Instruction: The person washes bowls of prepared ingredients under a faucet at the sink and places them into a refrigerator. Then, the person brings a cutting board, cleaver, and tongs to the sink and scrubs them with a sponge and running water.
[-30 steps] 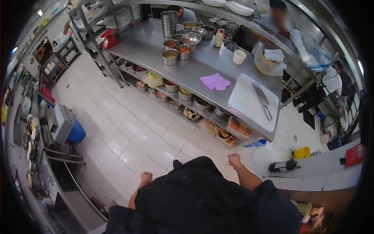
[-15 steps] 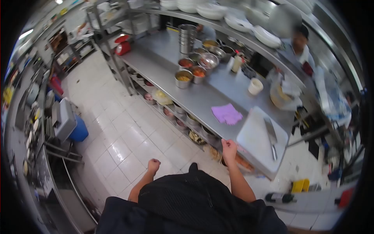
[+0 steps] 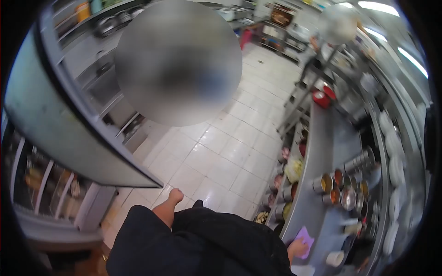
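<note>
Head: right hand [image 3: 299, 249] on cloth [image 3: 307, 236] near counter edge [image 3: 299, 202].

- room along the near edge of the steel counter [image 3: 316, 147] for the right hand [image 3: 300, 247];
- metal pots [image 3: 319, 185] block beyond;
- door [image 3: 87, 115] edge near the left hand [image 3: 175, 196]

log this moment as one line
right hand: on purple cloth | left hand: curled, nothing visible held | metal pots: on counter
</note>
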